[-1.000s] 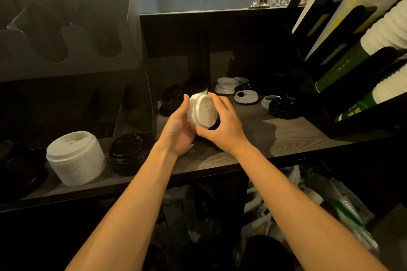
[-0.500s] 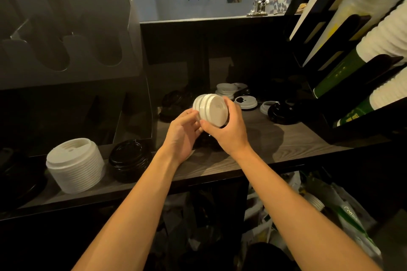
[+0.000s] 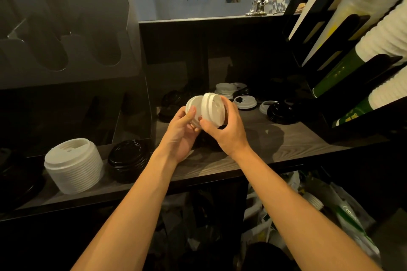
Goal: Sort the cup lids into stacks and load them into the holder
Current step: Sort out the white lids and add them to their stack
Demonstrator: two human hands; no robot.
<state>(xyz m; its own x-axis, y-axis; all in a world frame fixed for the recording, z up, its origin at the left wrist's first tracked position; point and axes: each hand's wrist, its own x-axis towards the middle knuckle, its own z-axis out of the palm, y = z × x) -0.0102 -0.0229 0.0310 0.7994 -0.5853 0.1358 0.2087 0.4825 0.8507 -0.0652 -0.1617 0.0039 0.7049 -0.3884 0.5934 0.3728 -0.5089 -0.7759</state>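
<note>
- Half a second ago the white lids were one tight bundle between the hands. Now the bundle has split, and the front lid is tipped away from the rear lids, so the two parts touch only along their lower edge.
- The left hand is raised over the shelf with its palm turned inward. It is curled round the rear lids, the thumb lying across their rim.
- The right hand is just beside it and clamps the front lid, with the thumb at the lower edge and the fingers wrapped over the far side. Both forearms reach up from the bottom of the view.
- The grey holder stands far left, showing rounded slots. Its lower bays are too dark to read.
- Below it on the shelf stands a tall white stack of lids, with a shorter black stack just beside it on the right.
- Dark lids lie behind the hands at the back of the shelf.
- Further right lie a pile of white lids, a single white lid and a black lid.
- Far right, a slanted black rack holds sleeves of cups, some white and ribbed, some green.
</note>
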